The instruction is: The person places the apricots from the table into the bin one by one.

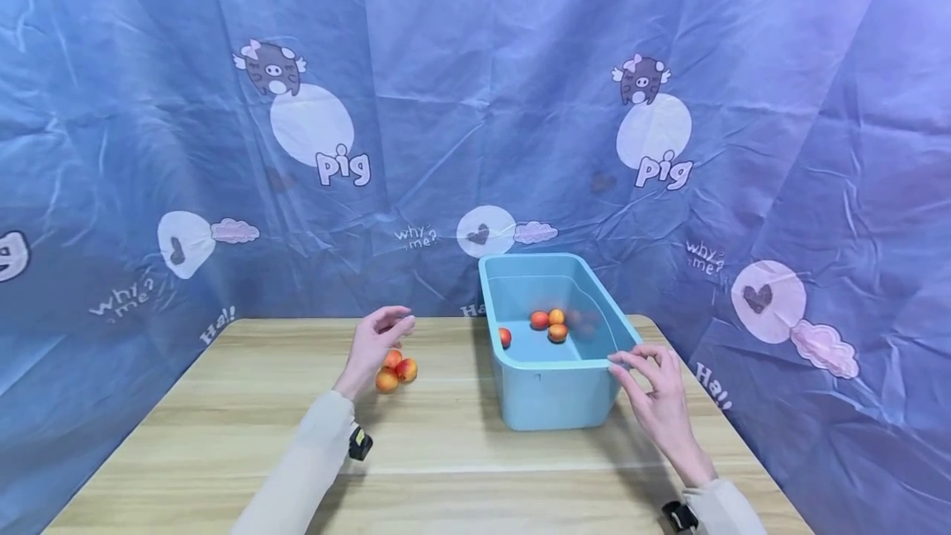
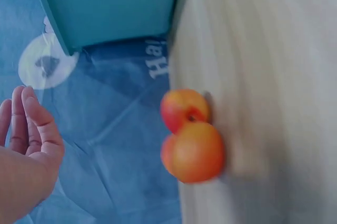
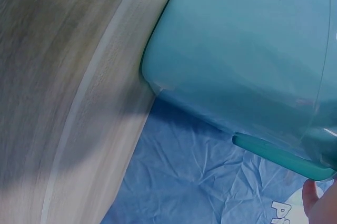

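Three red-and-orange apricots (image 1: 387, 380) lie close together on the table's left side. My left hand (image 1: 377, 343) hovers just above and beside them, its fingers loosely bent and nothing between them. In the left wrist view, that hand (image 2: 31, 145) is apart from the apricots (image 2: 199, 153). A light-blue plastic bin (image 1: 553, 395) stands right of centre, with several apricots (image 1: 557, 333) on its floor. At the bin's front right corner my right hand (image 1: 660, 386) pinches the rim between thumb and fingers. Only part of the right hand (image 3: 322, 203) shows in the right wrist view.
The wooden table (image 1: 446, 469) runs up to a blue patterned cloth (image 1: 475, 139) hanging behind and along the sides. Bare tabletop lies between the loose apricots and the bin. A dark wrist camera (image 1: 360, 442) sits on the left sleeve.
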Action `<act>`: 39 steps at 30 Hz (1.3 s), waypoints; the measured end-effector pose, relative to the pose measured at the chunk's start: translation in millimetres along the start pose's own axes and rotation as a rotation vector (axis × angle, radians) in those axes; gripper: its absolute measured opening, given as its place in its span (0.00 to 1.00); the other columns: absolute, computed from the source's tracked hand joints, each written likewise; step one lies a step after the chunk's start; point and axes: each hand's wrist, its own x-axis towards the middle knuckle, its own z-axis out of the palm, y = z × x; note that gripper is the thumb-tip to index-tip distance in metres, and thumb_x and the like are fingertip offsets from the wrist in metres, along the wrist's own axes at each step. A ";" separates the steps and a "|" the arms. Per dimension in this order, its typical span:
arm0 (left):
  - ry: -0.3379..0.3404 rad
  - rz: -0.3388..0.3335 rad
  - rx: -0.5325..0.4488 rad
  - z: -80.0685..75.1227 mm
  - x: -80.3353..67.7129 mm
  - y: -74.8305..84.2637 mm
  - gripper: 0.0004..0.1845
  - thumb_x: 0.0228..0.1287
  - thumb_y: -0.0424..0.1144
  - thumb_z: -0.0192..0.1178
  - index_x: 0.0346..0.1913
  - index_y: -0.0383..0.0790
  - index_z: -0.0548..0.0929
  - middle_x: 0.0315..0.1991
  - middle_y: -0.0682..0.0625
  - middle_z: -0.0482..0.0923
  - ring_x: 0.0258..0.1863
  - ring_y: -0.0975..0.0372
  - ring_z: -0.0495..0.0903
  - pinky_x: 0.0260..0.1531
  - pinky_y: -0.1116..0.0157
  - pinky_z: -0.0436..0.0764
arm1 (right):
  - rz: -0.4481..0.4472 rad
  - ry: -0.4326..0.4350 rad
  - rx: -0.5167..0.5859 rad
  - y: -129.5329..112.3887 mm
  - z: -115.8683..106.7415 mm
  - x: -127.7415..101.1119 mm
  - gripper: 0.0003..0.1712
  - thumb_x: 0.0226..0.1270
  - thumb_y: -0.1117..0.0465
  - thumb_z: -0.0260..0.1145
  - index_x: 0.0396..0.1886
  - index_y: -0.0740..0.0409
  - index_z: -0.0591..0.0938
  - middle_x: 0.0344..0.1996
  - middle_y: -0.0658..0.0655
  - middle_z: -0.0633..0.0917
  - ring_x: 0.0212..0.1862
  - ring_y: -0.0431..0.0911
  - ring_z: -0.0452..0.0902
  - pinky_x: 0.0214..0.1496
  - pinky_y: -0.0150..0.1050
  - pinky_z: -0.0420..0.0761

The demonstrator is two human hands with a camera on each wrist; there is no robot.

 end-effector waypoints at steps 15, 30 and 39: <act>0.059 -0.132 0.110 -41.1 -27.1 -22.5 0.17 0.62 0.37 0.67 0.53 0.36 0.81 0.44 0.48 0.85 0.41 0.62 0.82 0.35 0.66 0.81 | -0.011 0.004 0.021 3.7 7.2 -3.3 0.17 0.38 0.73 0.75 0.35 0.61 0.88 0.35 0.63 0.79 0.43 0.48 0.66 0.51 0.35 0.62; -0.010 -0.352 0.030 -55.5 -33.5 -39.2 0.26 0.62 0.36 0.67 0.63 0.36 0.75 0.63 0.41 0.75 0.49 0.61 0.80 0.50 0.58 0.80 | -0.004 0.008 0.015 5.3 1.1 -3.8 0.17 0.39 0.73 0.75 0.35 0.61 0.88 0.35 0.63 0.79 0.44 0.48 0.67 0.53 0.32 0.61; -0.109 -0.451 0.012 -61.8 -28.9 -51.4 0.28 0.60 0.32 0.66 0.63 0.32 0.73 0.60 0.41 0.78 0.40 0.61 0.81 0.33 0.69 0.79 | 0.000 0.010 0.016 6.0 -0.5 -5.6 0.17 0.39 0.73 0.75 0.35 0.61 0.88 0.35 0.63 0.79 0.44 0.47 0.67 0.54 0.30 0.61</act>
